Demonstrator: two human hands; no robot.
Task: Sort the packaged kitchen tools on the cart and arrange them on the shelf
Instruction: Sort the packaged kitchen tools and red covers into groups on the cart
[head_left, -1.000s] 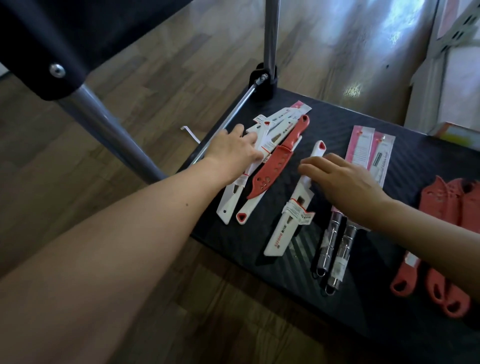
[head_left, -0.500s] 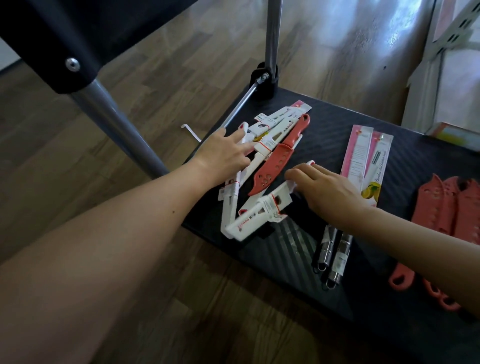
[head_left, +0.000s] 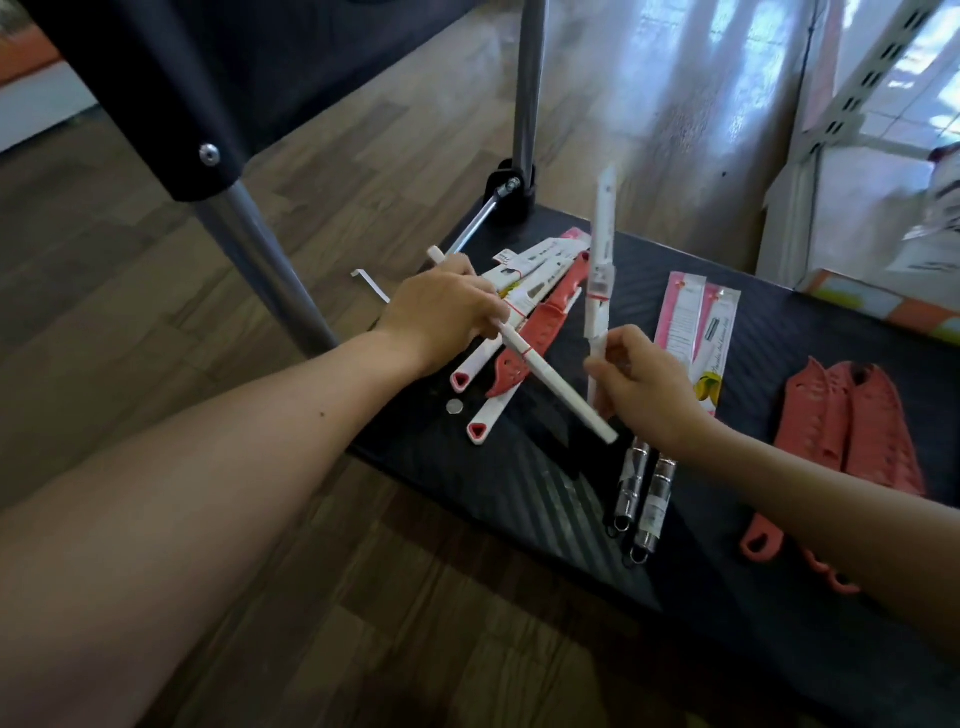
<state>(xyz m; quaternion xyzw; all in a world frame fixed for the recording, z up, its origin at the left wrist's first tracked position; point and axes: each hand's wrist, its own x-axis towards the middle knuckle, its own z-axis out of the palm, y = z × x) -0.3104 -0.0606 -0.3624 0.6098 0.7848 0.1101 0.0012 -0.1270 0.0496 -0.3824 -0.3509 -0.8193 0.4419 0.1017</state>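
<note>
My left hand (head_left: 447, 317) grips a white sheathed knife (head_left: 550, 389) that slants from upper left down to the right, lifted above the black cart deck (head_left: 701, 597). My right hand (head_left: 639, 384) holds a second white sheathed knife (head_left: 600, 270) upright by its lower end. Beneath my left hand lies a pile of white knives with red-tipped handles (head_left: 480, 423) and a red-sheathed knife (head_left: 540, 332). Two pink-carded tools with steel handles (head_left: 654, 499) lie beside my right hand.
Red-sheathed knives (head_left: 852, 431) lie at the cart's right end, partly under my right forearm. A small coin-like disc (head_left: 454, 406) sits near the deck's left edge. Chrome cart posts (head_left: 530, 88) rise at the back and left. Wooden floor surrounds the cart.
Both hands have each picked up a white knife from the pile. The right one is now raised upright; the left one is lifted and slanted across the pile.
</note>
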